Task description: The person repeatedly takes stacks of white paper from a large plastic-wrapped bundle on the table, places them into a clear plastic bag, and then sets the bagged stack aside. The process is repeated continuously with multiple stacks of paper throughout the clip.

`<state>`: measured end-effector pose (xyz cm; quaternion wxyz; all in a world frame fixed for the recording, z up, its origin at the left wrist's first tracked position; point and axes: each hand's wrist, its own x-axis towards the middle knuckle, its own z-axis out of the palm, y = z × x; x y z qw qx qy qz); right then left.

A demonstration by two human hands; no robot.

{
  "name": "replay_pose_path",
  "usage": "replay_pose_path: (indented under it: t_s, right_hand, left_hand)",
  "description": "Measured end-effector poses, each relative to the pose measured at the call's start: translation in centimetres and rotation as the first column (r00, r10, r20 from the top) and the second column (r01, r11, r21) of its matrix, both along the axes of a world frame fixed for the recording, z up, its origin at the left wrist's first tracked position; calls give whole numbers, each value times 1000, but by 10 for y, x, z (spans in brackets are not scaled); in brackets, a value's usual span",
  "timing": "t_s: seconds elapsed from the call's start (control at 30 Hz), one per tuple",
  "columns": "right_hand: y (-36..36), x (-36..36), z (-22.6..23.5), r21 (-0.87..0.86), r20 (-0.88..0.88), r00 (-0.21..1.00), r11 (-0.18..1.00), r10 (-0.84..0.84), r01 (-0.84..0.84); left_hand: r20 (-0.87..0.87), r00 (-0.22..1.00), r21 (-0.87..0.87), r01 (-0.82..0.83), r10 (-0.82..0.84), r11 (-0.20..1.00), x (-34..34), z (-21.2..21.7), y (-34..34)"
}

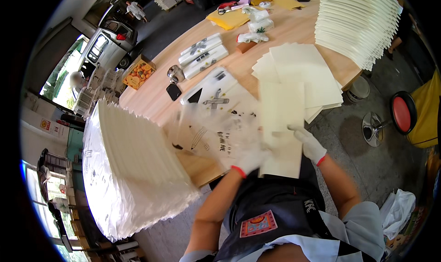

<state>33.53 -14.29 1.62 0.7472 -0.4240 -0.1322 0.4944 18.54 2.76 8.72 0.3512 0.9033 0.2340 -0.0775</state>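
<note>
A tall cream paper pad [282, 99] stands over the table's near edge, in front of my body. My right hand [311, 144], in a white glove with a red cuff, grips its right edge with the fingertips lying over the face. Beside its lower left edge is my left hand [251, 162], gloved the same way; motion blurs its fingers, so their grip cannot be made out. Printed clear plastic bags [225, 129] with pencil drawings lie to the left of the pad, and part of the plastic is smeared by motion. Loose cream sheets [305, 71] are fanned out behind the pad.
A tall plastic-covered stack [138, 156] stands at left, another cream stack [356, 23] at far right. On the wooden table [161, 69] are rolled printed bags [202, 55], a tape roll [175, 73], a black phone [173, 92] and yellow envelopes [227, 19]. A red-seated stool [402, 112] stands right.
</note>
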Motion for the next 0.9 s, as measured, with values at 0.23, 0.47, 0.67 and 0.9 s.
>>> replay_pose_path:
  t_s: [0.23, 0.47, 0.67, 0.9]
  right_hand:
    - [12, -25, 18, -391, 794, 598, 848, 114, 358]
    - [3, -13, 128, -264, 908, -288, 949, 304, 171]
    - [64, -39, 153, -502, 666, -607, 862, 433, 64]
    - [100, -21, 103, -482, 619, 472, 778, 628, -403]
  left_hand:
    - [160, 987, -552, 72, 21, 831, -4, 10, -18]
    - [413, 543, -891, 78, 731, 446, -74, 96, 89]
    - [474, 868, -301, -1, 151, 954, -99, 119, 51]
    - [767, 641, 131, -94, -41, 987, -118, 21, -37]
